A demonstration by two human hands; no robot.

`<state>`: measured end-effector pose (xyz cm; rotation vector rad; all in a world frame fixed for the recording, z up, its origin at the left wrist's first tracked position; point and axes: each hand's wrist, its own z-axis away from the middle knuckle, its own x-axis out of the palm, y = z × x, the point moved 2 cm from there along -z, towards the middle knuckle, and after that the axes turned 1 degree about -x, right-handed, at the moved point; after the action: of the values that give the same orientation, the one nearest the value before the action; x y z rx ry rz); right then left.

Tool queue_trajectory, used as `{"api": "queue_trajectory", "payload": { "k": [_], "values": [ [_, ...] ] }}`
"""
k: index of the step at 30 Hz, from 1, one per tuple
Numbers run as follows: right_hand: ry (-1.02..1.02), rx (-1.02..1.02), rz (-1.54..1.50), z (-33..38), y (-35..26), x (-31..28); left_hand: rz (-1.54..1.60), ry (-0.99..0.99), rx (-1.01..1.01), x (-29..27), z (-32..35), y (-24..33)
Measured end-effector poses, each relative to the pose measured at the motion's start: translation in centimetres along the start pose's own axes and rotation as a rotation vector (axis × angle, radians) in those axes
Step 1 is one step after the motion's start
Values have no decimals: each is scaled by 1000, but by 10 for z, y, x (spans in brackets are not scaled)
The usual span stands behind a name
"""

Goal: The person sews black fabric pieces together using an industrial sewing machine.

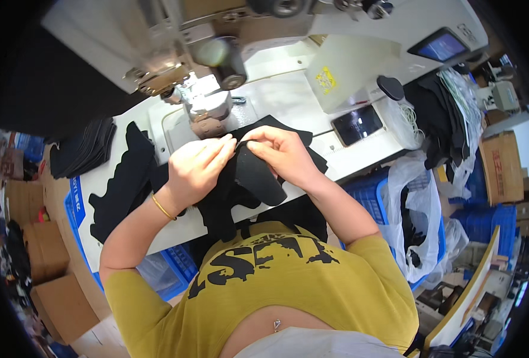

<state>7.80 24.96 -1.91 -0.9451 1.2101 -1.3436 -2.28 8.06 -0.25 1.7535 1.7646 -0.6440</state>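
Note:
Both hands pinch a piece of black fabric (254, 173) just in front of the sewing machine's presser foot (208, 113). My left hand (197, 166) grips the fabric's upper edge with thumb and fingers; a gold bangle sits on that wrist. My right hand (282, 152) holds the same edge from the right, fingertips almost meeting the left ones. The fabric hangs down over the table's front edge toward my lap. The white sewing table (288, 101) lies under it.
A stack of black cut pieces (121, 179) lies left of my hands, another pile (82, 149) further left. A phone (356, 125) rests on the table at right. Blue crates (372, 197), plastic bags and cardboard boxes (500, 167) surround the table.

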Motion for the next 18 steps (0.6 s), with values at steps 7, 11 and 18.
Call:
{"api": "queue_trajectory", "payload": {
  "k": [7,11,18],
  "values": [
    [277,-803,500,-1,-6,9,231,147,-149,-1,20,-17],
    [127,-825,741,-12,17,1,130,137,-613,-74,32,-32],
    [158,-725,610,-8,-15,20,306,7,-765,-174,9,-45]
  ]
}}
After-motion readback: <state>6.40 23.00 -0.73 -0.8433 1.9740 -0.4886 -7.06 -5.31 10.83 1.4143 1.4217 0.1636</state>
